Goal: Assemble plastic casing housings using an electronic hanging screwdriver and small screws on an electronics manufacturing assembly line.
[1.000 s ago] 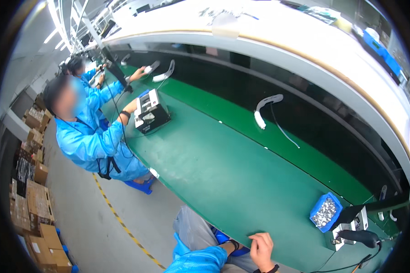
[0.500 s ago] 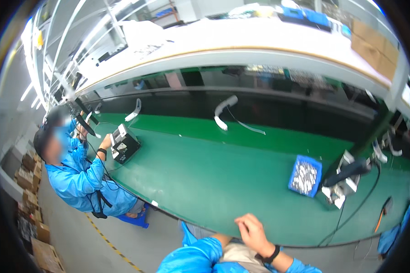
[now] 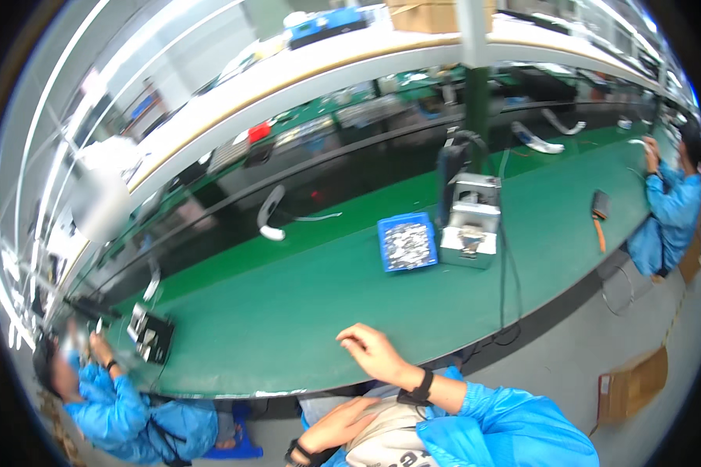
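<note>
My right hand (image 3: 375,356) hovers at the near edge of the green work table (image 3: 311,303), its fingers loosely curled in and no object visible in them. Below it, my left hand (image 3: 343,424) rests with fingers stretched out flat over my lap. Ahead of my right hand stands a blue bin (image 3: 410,270) filled with small silvery parts. Right beside the bin is a grey metal fixture (image 3: 471,226) with an upright dark part at its left. Neither hand touches the bin or the fixture.
Curved white pieces (image 3: 271,227) lie along the dark green belt behind. Cables (image 3: 508,296) hang over the table edge. An orange-handled tool (image 3: 600,222) lies further right. One co-worker (image 3: 125,405) sits left beside a black box (image 3: 152,336), another (image 3: 676,198) far right. An overhead shelf (image 3: 304,70) spans the back.
The view has swung to the right, so the bin and fixture now sit nearer the middle and the right-hand co-worker shows. My left hand has come into sight; my right hand stays near the table edge.
</note>
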A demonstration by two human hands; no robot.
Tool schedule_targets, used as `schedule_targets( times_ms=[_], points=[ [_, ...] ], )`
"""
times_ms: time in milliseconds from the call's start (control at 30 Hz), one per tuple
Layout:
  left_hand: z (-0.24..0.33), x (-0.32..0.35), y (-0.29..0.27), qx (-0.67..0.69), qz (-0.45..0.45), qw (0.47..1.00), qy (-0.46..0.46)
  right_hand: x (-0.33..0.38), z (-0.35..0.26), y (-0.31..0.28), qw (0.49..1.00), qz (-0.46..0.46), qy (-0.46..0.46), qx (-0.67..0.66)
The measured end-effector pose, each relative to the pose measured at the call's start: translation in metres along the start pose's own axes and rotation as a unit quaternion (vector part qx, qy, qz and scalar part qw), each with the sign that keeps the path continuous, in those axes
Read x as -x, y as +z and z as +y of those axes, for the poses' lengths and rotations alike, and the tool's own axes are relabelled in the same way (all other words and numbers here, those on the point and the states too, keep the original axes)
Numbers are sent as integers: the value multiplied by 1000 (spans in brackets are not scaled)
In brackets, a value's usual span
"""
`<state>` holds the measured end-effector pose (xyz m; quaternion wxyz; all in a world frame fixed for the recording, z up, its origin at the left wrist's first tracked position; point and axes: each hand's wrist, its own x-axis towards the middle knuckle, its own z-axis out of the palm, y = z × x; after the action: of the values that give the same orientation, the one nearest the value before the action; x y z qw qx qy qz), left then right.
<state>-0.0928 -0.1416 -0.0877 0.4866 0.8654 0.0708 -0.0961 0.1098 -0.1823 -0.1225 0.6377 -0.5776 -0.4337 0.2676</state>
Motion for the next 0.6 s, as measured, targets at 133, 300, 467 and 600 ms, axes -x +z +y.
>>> schedule_targets(
  times_ms=[133,300,467,600],
  points=[
    [59,23,-36,170,217,960,-44,5,6,7,996,42,-60,45],
    [-26,-18,-82,168,325,931,0,-6,7,10,999,30,-9,25],
    [-72,-102,-131,239,318,916,59,-68,-1,15,999,38,-27,-27],
    [-88,-151,-148,254,322,909,69,-116,31,7,997,69,1,-18]
  ],
)
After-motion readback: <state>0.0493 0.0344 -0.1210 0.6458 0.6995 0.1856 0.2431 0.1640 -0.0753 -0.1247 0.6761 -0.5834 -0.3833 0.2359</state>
